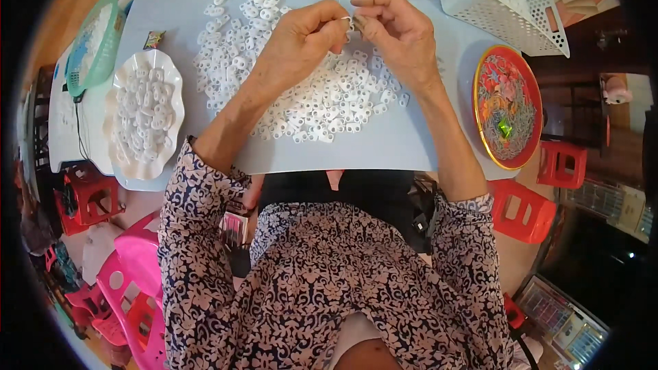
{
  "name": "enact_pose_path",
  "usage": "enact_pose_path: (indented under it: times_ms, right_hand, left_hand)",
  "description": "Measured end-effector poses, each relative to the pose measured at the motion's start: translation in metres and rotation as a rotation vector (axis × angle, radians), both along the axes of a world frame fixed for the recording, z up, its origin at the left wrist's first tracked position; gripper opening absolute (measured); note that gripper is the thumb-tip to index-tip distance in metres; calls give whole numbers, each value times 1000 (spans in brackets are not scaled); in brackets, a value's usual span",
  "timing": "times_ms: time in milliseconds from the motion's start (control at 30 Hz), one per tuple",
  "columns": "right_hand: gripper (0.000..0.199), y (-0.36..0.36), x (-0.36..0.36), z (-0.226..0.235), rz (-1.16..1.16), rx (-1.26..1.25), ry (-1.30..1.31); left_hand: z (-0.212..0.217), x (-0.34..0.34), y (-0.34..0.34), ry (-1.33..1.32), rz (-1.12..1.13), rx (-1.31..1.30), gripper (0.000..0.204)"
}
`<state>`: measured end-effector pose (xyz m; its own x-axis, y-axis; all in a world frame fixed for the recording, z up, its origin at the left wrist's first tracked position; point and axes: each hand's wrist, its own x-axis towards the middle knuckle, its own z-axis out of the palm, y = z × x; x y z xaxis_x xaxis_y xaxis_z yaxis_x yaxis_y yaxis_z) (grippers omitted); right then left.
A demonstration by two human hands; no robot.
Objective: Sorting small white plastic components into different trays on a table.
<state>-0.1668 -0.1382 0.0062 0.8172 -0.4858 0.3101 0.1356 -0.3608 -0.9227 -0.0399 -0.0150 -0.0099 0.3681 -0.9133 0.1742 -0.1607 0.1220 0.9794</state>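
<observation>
A tiny white ring (347, 22) with a metal bit is pinched between both hands above the bench (384, 144); left hand (301, 41) and right hand (397, 34) fingers grasp it together. Below lies a pile of white rings (301, 89). A scalloped white dish (144, 120) holds more rings. A red plate (508, 106) holds thin metal bits. A white perforated basket (507, 0) stands tipped beyond.

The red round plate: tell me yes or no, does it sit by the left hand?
No. The red round plate lies past the right hand, opposite the left hand.
</observation>
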Motion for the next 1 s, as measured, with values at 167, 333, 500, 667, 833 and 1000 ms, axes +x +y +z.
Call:
enact_pose_path:
  times_ms: [167, 333, 500, 667, 833, 1000]
  right_hand:
    - [13, -1, 0, -4, -11, 118, 34]
    - [9, 0, -1, -2, 3, 150, 67]
    - [14, 1, 0, -4, -43, 105, 84]
    - [20, 6, 2, -2, -94, 42, 107]
    - [21, 5, 1, 0, -56, 162, 128]
    - [16, 2, 1, -2, -8, 80, 79]
  left_hand:
    - [0, 0, 1, 1, 10, 28, 21]
    - [-1, 4, 1, -12, -22, 25, 20]
    - [2, 3, 0, -18, -12, 28, 17]
    - [4, 1, 1, -83, 16, 39, 17]
    - [1, 1, 0, -15, 26, 52, 17]
    - [-2, 3, -1, 46, 20, 17, 17]
